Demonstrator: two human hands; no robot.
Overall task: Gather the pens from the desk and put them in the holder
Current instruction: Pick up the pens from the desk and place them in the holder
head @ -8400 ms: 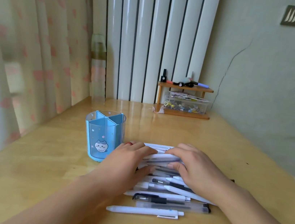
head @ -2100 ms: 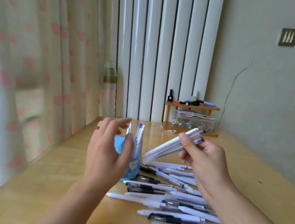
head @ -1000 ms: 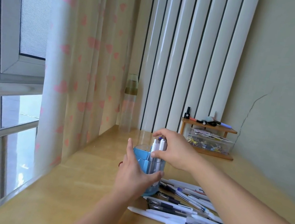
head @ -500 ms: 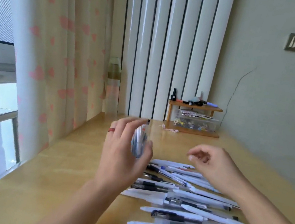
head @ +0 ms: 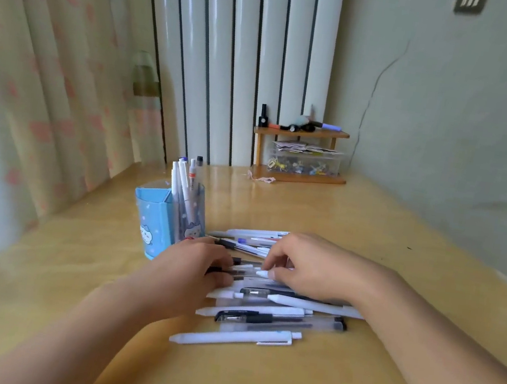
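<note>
A blue pen holder (head: 151,226) with a cat picture stands on the wooden desk (head: 324,214), left of centre. Several pens (head: 183,182) stand upright in its right compartment. A pile of white and clear pens (head: 260,319) lies flat on the desk to the right of the holder. My left hand (head: 192,268) rests palm down on the pile's left end, fingers curled over the pens. My right hand (head: 310,265) lies over the pile's middle, fingertips pinching around a white pen tip (head: 262,272). Both hands hide part of the pile.
A small wooden shelf (head: 300,152) with a clear box of clips and small items stands at the back against the white radiator. A bottle (head: 142,104) stands behind the curtain at the back left. The wall runs along the desk's right side.
Both hands have come down from the holder onto the pile of pens. The holder, hidden behind my left hand half a second ago, now stands in plain view with pens in it.
</note>
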